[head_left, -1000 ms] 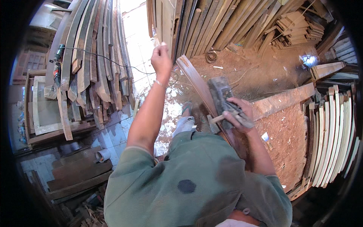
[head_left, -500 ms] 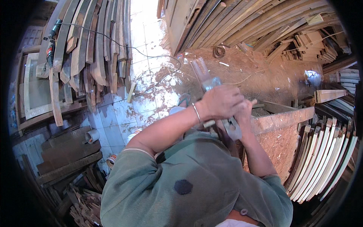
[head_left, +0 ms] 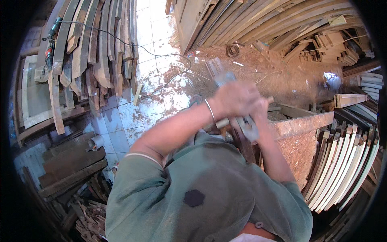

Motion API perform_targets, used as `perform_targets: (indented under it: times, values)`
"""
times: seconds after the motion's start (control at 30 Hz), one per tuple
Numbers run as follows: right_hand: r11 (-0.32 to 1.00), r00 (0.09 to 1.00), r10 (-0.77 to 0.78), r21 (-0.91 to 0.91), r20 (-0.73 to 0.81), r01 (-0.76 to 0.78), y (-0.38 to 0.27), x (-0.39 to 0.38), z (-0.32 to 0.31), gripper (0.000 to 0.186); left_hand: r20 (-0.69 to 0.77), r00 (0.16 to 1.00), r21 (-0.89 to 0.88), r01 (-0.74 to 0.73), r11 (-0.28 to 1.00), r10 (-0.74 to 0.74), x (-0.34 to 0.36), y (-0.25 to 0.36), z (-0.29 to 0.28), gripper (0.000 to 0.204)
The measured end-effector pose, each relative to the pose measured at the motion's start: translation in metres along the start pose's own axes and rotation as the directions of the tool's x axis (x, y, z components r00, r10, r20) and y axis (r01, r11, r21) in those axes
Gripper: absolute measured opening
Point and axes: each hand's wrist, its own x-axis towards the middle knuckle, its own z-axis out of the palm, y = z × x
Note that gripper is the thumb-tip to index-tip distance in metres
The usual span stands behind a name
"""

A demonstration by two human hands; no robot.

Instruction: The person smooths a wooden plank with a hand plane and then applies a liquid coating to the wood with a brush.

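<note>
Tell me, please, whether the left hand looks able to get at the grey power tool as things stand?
Probably yes: the left hand is already closed over the grey power tool, with nothing between them.

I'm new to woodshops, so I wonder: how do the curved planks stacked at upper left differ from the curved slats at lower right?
The dark weathered curved planks look grey-brown and rough, while the pale curved wooden slats look light and clean. The planks lie in a loose, uneven heap with ends at different lengths; the slats stand in a tidy row, edge to edge. A black cable crosses the planks, none the slats. Both are bent wood pieces stored in bulk.
</note>
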Motion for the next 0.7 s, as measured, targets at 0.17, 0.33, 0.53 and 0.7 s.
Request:
perform_targets:
  times: [0.17,0.33,0.53,0.7]
  values:
    - [1.000,0.997,-0.001,-0.015,0.071,0.002,0.003,0.022,0.001,0.040,-0.020,1.000,0.030,0.007,1.000,-0.006,0.003,-0.013,-0.007,0.026]
    - [0.965,0.926,-0.240,0.029,-0.291,0.260,0.042,0.136,0.055,0.054,-0.105,0.994,0.155,0.047,0.987,-0.031,0.047,-0.112,-0.077,0.031]
    - [0.990,0.979,-0.132,0.033,-0.156,0.138,0.017,0.044,0.036,0.054,-0.056,0.997,0.040,0.060,0.997,-0.058,0.011,-0.046,-0.029,0.029]
    - [0.976,0.951,0.209,-0.102,0.227,-0.190,0.057,-0.020,0.044,0.048,-0.034,0.999,-0.020,0.034,0.999,-0.035,0.001,0.004,0.000,0.030]
